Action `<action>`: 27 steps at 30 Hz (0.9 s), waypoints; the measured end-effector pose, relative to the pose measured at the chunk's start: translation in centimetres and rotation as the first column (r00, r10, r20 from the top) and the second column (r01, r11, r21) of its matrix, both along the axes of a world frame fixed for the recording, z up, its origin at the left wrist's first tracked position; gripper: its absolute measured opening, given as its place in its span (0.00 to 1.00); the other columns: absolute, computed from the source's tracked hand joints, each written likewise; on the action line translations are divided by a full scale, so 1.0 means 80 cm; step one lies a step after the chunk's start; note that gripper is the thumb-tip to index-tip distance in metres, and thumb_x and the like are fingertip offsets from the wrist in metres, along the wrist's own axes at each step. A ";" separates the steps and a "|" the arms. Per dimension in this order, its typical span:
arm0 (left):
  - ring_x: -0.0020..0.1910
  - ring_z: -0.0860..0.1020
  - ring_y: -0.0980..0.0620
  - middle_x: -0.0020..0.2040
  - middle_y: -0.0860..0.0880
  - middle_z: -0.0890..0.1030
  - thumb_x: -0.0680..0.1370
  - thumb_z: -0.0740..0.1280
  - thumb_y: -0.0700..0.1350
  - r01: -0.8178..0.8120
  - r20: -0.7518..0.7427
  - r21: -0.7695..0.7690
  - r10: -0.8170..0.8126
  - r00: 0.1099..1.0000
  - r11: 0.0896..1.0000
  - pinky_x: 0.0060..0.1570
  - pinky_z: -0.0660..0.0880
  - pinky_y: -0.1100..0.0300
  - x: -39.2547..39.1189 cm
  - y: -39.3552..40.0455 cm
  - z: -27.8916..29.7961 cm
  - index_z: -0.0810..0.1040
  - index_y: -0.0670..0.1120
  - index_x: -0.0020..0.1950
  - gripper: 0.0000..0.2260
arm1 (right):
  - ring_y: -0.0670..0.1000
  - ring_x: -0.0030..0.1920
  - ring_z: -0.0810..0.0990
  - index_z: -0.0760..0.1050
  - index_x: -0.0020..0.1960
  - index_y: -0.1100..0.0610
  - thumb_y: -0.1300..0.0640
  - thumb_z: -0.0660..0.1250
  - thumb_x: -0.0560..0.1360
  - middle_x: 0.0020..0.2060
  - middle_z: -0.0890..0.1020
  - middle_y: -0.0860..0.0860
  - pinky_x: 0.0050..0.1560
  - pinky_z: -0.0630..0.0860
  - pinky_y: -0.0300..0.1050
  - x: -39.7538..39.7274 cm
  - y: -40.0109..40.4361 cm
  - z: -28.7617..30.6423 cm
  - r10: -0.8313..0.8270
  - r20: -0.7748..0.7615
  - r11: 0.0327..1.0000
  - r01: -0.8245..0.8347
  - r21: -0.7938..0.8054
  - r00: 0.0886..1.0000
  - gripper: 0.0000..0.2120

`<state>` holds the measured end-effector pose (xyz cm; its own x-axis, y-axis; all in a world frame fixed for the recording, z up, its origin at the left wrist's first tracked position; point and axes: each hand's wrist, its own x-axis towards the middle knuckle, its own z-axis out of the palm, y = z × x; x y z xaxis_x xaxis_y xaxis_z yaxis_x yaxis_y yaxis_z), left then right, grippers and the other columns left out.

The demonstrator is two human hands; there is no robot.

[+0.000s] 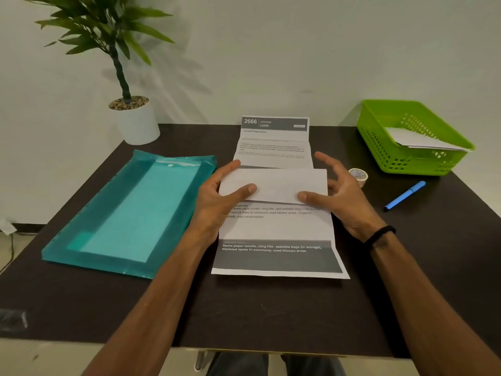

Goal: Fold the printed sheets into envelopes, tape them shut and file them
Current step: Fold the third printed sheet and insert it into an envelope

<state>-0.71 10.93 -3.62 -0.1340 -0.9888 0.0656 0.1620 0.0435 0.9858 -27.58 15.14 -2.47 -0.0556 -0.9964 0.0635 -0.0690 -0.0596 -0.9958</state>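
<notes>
Here both hands (217, 194) (344, 196) press the sheet's (273, 229) folded flap flat.

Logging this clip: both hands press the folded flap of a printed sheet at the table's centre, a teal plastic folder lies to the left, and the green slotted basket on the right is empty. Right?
Not quite. The head view shows the green slotted basket holds white folded paper; the rest stands.
</notes>
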 end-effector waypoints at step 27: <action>0.48 0.85 0.53 0.52 0.49 0.87 0.83 0.66 0.38 -0.037 -0.017 0.103 0.039 0.999 0.994 0.44 0.81 0.62 -0.003 -0.001 0.007 0.82 0.45 0.60 0.08 | 0.42 0.41 0.87 0.80 0.52 0.58 0.72 0.68 0.79 0.38 0.88 0.43 0.44 0.81 0.35 -0.009 -0.019 -0.007 -0.174 0.097 0.981 0.182 -0.071 0.980 0.10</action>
